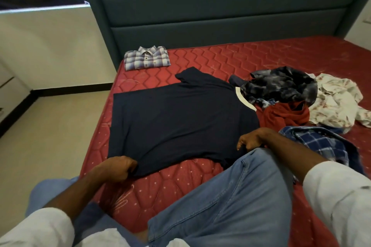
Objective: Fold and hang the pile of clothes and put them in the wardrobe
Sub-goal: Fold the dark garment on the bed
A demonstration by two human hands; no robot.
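navy t-shirt (180,118): spread flat on the mattress (261,56), hem toward the bed's left edge, collar toward the pile; laid out for folding, I'd say.
left hand (118,168): pinches near hem corner.
right hand (251,139): fingers curled on the near sleeve side, grip partly hidden by knee.
unfolded pile (301,102): crowds collar end.
folded plaid shirt (146,58): parked near headboard, apart.
room: free mattress beyond the shirt.

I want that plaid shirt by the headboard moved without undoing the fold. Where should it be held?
Probably best to slide flat hands under the two short sides of the plaid shirt, coming from the bed's middle. It lies as a neat rectangle, collar up toward the headboard, so lifting one corner would likely let it unfold.
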